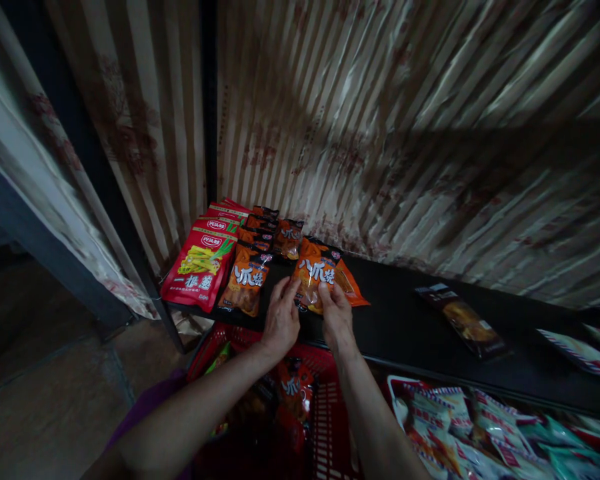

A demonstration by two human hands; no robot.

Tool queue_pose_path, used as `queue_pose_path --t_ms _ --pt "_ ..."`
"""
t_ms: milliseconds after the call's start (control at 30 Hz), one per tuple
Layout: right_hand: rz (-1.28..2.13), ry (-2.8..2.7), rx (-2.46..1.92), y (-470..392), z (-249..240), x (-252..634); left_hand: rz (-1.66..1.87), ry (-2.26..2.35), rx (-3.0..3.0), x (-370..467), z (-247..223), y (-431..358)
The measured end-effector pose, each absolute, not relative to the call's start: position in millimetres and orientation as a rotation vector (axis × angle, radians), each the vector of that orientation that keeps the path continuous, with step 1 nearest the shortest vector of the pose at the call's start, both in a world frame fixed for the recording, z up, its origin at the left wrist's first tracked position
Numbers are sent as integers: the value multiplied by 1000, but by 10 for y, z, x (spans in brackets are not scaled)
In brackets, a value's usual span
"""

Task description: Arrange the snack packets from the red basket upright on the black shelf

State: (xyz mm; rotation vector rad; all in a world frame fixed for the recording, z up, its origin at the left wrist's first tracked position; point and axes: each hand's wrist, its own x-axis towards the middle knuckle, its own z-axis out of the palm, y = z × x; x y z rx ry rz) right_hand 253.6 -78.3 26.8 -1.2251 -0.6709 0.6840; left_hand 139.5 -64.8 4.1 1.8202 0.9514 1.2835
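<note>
Both my hands are on an orange-and-black snack bag [314, 270] at the shelf's front part. My left hand [283, 313] has its fingers at the bag's lower left edge, and my right hand [337, 319] grips its lower right corner with the thumb on the front. Behind it, partly covered, lies another orange packet [351, 283]. To the left, a matching snack bag [247, 277] heads a row of similar ones, with one more matching bag [288, 238] behind. Red snack bags [200, 263] overlap in a row at the shelf's left end.
The black shelf [385, 320] runs to the right, carrying a dark packet [463, 320]. Beneath it, a red basket [325, 427] holds more snack bags. A second basket at right has white-and-red packets [435, 413]. A metal post [130, 257] stands left; a pleated curtain [290, 113] hangs behind.
</note>
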Motion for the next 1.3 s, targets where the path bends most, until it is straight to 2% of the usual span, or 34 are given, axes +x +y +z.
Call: queue_pose_path --t_ms 433,800,1300 --pt "660 -586 -1195 -224 215 2639 1254 852 2120 1420 23 -468" --pt "626 -678 -1167 210 192 2649 1080 991 2280 1433 -97 -314" --pt "543 -771 -1363 456 -76 2643 907 1123 2094 1495 -96 -235"
